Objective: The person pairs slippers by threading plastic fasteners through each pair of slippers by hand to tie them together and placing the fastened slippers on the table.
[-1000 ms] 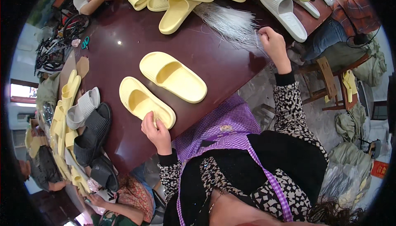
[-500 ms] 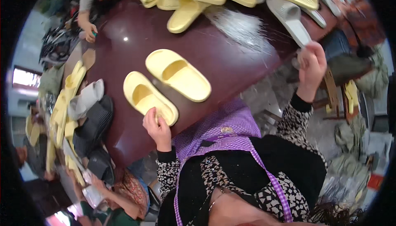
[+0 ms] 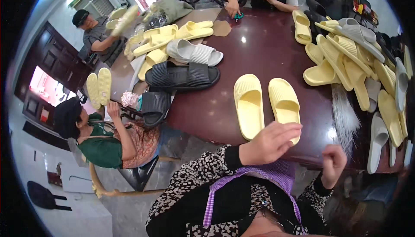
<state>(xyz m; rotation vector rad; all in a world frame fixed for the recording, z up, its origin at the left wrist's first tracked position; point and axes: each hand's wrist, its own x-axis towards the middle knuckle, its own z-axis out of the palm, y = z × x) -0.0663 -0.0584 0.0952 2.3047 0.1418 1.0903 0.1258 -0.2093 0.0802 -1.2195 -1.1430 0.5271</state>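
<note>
Two yellow slippers lie side by side on the dark red table, toes pointing away from me. The left slipper (image 3: 249, 107) is fully in sight; the heel of the right slipper (image 3: 284, 100) is partly covered by my left hand (image 3: 271, 144). That hand's fingers are stretched out, nothing held in them. Close to the table's front edge, my right hand (image 3: 333, 164) has its fingers curled in; whether they hold anything small is hidden. Just beyond it lies a bundle of thin clear plastic strands (image 3: 344, 115).
A heap of yellow and grey slippers (image 3: 354, 59) covers the table's right side. Black slippers (image 3: 183, 76), a grey one (image 3: 194, 52) and yellow ones line its left. A co-worker (image 3: 106, 137) at left holds up yellow soles; across the table, another person's hand holds green scissors (image 3: 237, 16).
My view has turned left. My left hand has gone from the left slipper's heel to the right one's. My right hand has come away from a grey slipper towards the table's front edge.
</note>
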